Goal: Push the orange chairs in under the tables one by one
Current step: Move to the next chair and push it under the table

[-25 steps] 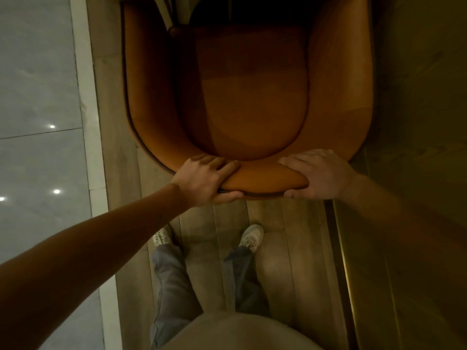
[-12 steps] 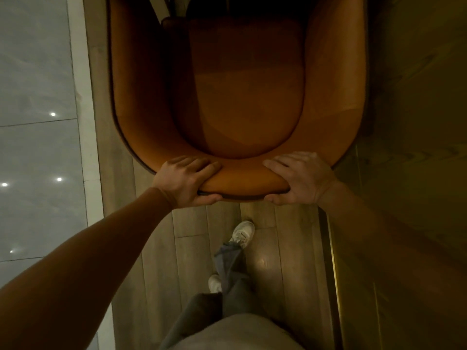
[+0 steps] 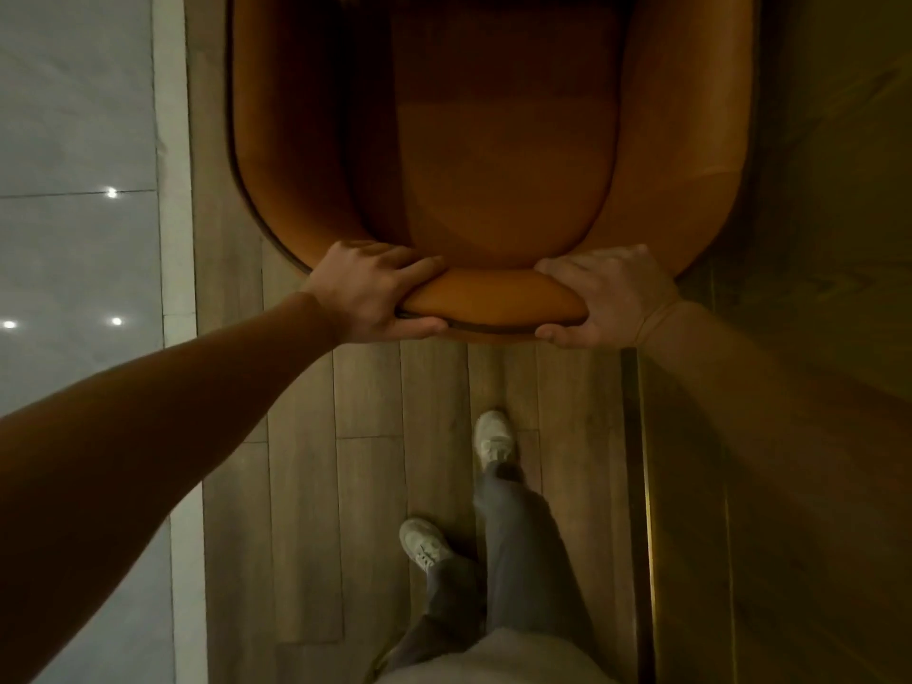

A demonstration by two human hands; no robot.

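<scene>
One orange padded tub chair (image 3: 493, 165) fills centre to 12 o'clock on the wood-plank floor (image 3: 370, 412). It looks bulky and fairly heavy, its upholstery soft and smooth, so the curved back rim seems the best hold. The left hand (image 3: 367, 288) at the rim's 9 o'clock and the right hand (image 3: 612, 298) at 3 o'clock both grip it, fingers (image 3: 414, 266) curled over the top, thumbs behind.

Orange chair (image 3: 493, 155), curved tub back, upright on wood floor (front hidden, dim)
</scene>
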